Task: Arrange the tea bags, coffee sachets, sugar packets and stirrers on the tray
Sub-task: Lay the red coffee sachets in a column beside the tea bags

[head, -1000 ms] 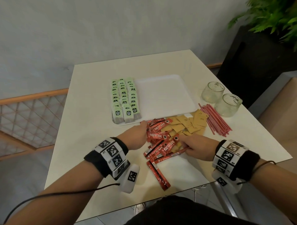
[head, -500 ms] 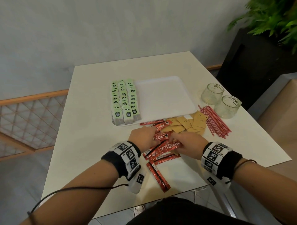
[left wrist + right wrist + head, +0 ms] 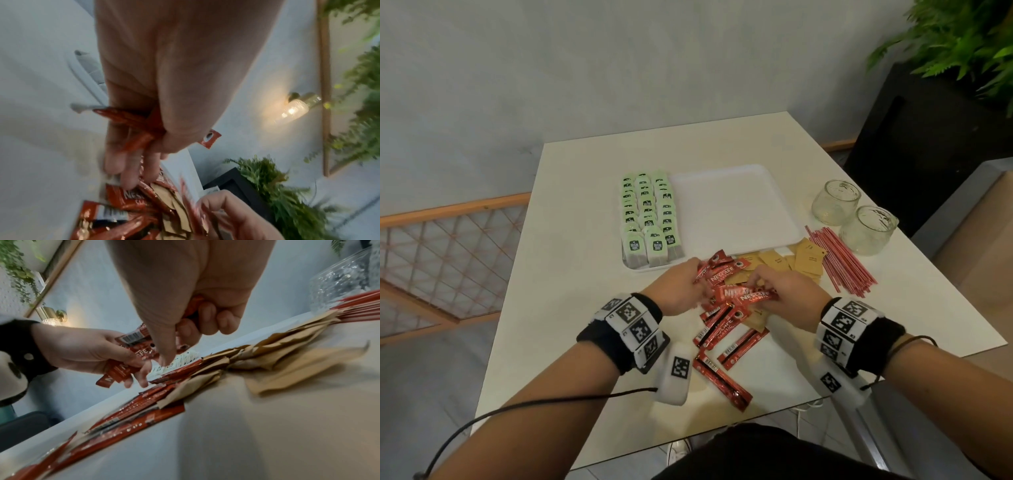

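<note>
Red coffee sachets (image 3: 722, 329) lie in a loose pile on the white table near its front edge. My left hand (image 3: 681, 291) grips a small bunch of sachets (image 3: 717, 272), seen between thumb and fingers in the left wrist view (image 3: 133, 128). My right hand (image 3: 787, 294) pinches another sachet (image 3: 753, 296) above the pile (image 3: 144, 402). Green tea bags (image 3: 647, 216) stand in three rows on the left part of the white tray (image 3: 736, 205). Brown sugar packets (image 3: 791, 262) and red stirrers (image 3: 839, 260) lie right of the pile.
Two low glass jars (image 3: 835, 202) (image 3: 868, 229) stand at the table's right side, behind the stirrers. A black planter (image 3: 928, 137) with green ferns is beyond the right corner. A wooden lattice railing (image 3: 445, 260) runs along the left.
Both hands lifted a little from the pile and came closer to the tray's front edge. My left hand now holds more sachets raised off the table.
</note>
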